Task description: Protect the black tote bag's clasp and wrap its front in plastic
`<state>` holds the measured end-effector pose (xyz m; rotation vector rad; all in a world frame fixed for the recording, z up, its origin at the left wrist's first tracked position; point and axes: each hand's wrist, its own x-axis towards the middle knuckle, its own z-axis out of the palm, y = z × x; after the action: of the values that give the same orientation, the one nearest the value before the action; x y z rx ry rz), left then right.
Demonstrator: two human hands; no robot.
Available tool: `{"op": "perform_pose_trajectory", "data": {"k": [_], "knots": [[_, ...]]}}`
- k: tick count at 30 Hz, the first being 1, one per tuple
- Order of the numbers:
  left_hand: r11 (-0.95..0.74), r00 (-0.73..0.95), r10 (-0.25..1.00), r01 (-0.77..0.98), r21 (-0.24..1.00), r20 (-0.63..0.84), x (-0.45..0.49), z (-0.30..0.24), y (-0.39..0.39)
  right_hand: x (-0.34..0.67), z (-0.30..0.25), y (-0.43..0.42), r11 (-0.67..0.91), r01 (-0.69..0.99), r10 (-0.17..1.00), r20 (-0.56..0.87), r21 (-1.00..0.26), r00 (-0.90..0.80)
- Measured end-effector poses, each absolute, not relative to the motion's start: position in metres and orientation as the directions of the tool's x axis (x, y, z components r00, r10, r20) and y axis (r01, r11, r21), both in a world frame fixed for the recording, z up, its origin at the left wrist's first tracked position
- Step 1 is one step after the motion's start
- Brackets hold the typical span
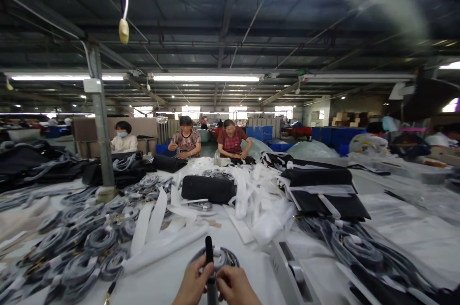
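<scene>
My left hand (194, 280) is closed around a narrow strap (209, 250), black at its upright tip and grey below. Close beside it, my right hand (236, 286) has its fingers pinched together at the strap's grey part. What exactly lies between the right fingertips is partly hidden. Just behind both hands, a coiled grey strap (230, 258) with a white band rests on the white table (247, 274). To the right of my hands stands a grey metal holder (285, 266) with a white roll (296, 272) in it.
Many coiled grey straps (102, 239) with brass-coloured clips cover the left side. White foam strips (158, 214) and a black padded piece (208, 189) lie ahead. Black bags (323, 190) and more coils are at right. A metal post (102, 118) rises at left. Co-workers (185, 142) sit opposite.
</scene>
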<state>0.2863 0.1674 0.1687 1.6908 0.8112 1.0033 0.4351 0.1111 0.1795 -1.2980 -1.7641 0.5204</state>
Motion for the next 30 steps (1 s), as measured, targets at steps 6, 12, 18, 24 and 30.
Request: {"op": "perform_pose_trajectory", "data": {"k": [6,12,18,24,30], "knots": [[-0.274,0.429,0.873,0.042,0.961,0.23,0.283,0.18,0.158,0.437,0.173,0.108,0.382,0.516,0.914,0.396,-0.767,-0.089],[-0.28,0.439,0.868,0.047,0.959,0.232,0.28,0.185,0.151,0.44,0.175,0.101,0.388,0.604,0.912,0.387,-0.696,-0.14],[-0.266,0.487,0.848,0.045,0.963,0.211,0.277,0.182,0.151,0.436,0.17,0.104,0.395,0.689,0.887,0.448,-0.608,-0.112],[-0.238,0.499,0.844,0.018,0.971,0.197,0.27,0.175,0.152,0.428,0.179,0.092,0.371,0.658,0.893,0.447,-0.655,-0.058],[-0.241,0.503,0.842,0.025,0.97,0.196,0.264,0.177,0.147,0.423,0.197,0.077,0.43,0.676,0.863,0.493,-0.598,-0.113]]}}
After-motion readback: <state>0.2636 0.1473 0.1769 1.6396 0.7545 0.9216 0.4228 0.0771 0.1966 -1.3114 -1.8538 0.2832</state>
